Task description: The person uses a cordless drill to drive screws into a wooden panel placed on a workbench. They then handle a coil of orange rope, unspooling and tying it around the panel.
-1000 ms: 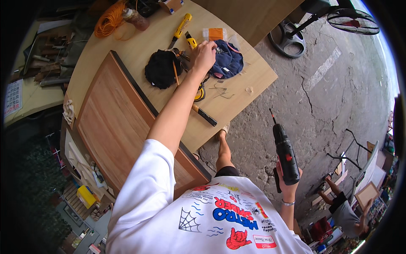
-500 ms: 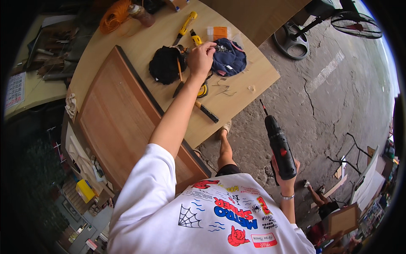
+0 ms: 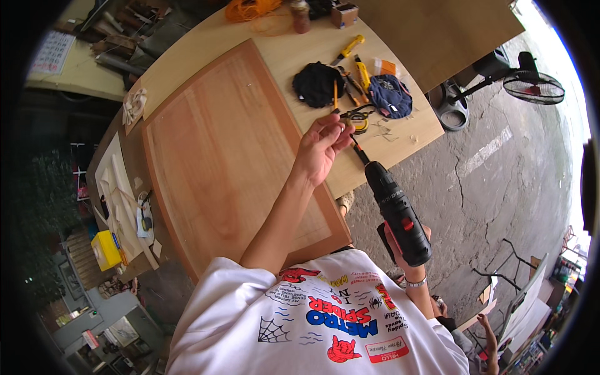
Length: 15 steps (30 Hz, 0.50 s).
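Observation:
My right hand (image 3: 409, 253) grips a black cordless drill (image 3: 395, 209) with a red button, its bit pointing up and away toward the workbench. My left hand (image 3: 322, 149) reaches forward over the corner of a large reddish wooden panel (image 3: 231, 156). Its fingertips are pinched together right at the tip of the drill bit (image 3: 356, 145), on a small screw-like piece too tiny to make out. Just beyond the fingers lies a yellow tape measure (image 3: 358, 120).
The light plywood workbench (image 3: 281, 53) carries a black cap (image 3: 319, 84), a blue cap (image 3: 389, 95), yellow utility knives (image 3: 348, 49) and an orange cord (image 3: 250, 9). A floor fan (image 3: 531, 86) stands on cracked concrete to the right. A yellow box (image 3: 105, 250) sits low on the left.
My left hand has drawn back from the caps on the bench to the drill's tip. My right hand has raised the drill from beside my body up toward the bench.

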Each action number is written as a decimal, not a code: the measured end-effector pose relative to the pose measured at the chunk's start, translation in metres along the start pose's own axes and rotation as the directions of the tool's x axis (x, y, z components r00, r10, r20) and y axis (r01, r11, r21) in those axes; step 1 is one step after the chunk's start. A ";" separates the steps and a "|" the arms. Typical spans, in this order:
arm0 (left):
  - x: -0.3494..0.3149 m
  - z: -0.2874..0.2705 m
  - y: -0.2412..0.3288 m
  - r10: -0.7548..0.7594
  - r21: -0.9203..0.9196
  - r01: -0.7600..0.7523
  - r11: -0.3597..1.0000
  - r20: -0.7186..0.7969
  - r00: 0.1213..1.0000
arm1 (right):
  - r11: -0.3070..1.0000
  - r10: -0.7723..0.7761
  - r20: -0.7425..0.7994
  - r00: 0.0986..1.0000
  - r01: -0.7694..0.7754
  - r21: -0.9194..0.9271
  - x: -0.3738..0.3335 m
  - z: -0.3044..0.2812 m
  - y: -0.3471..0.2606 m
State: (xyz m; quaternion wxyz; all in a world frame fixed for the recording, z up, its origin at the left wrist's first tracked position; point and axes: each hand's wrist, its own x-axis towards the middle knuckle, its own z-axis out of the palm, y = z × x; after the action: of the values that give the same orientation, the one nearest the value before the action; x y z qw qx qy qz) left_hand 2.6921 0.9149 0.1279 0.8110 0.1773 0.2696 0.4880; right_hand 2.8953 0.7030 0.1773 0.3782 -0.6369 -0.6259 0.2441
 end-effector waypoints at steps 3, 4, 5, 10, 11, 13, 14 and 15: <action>-0.068 -0.021 0.033 0.002 -0.101 0.000 0.995 0.020 1.000 | 0.989 -0.123 0.054 0.991 0.127 -0.078 -0.021 0.021 -0.037; -0.088 -0.029 0.042 0.020 -0.145 -0.016 0.989 0.023 1.000 | 0.990 -0.120 0.082 0.989 0.126 -0.068 -0.032 0.028 -0.048; -0.108 -0.036 0.053 0.027 -0.178 -0.023 0.984 0.024 0.999 | 0.990 -0.124 0.109 0.986 0.131 -0.057 -0.044 0.037 -0.055; -0.190 -0.076 0.091 0.050 -0.365 -0.062 0.929 -0.042 0.998 | 0.962 -0.229 0.137 0.964 0.245 -0.116 -0.069 0.080 -0.127; -0.204 -0.085 0.097 0.051 -0.399 -0.066 0.914 -0.049 0.998 | 0.958 -0.250 0.137 0.959 0.265 -0.109 -0.072 0.089 -0.141; -0.228 -0.097 0.107 0.095 -0.413 -0.129 0.902 -0.101 0.990 | 0.930 -0.327 0.187 0.926 0.351 -0.111 -0.075 0.098 -0.151; -0.238 -0.102 0.111 0.115 -0.419 -0.157 0.894 -0.124 0.986 | 0.919 -0.350 0.212 0.912 0.378 -0.108 -0.076 0.103 -0.156; -0.246 -0.107 0.116 0.135 -0.417 -0.183 0.891 -0.141 0.981 | 0.920 -0.348 0.240 0.906 0.379 -0.100 -0.074 0.106 -0.163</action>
State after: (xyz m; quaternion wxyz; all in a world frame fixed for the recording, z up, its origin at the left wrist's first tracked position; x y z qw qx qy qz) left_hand 2.4530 0.7529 0.1718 0.7716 -0.0099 0.1841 0.6088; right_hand 2.7051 0.6378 0.2301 0.2991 -0.5040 -0.7874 0.1913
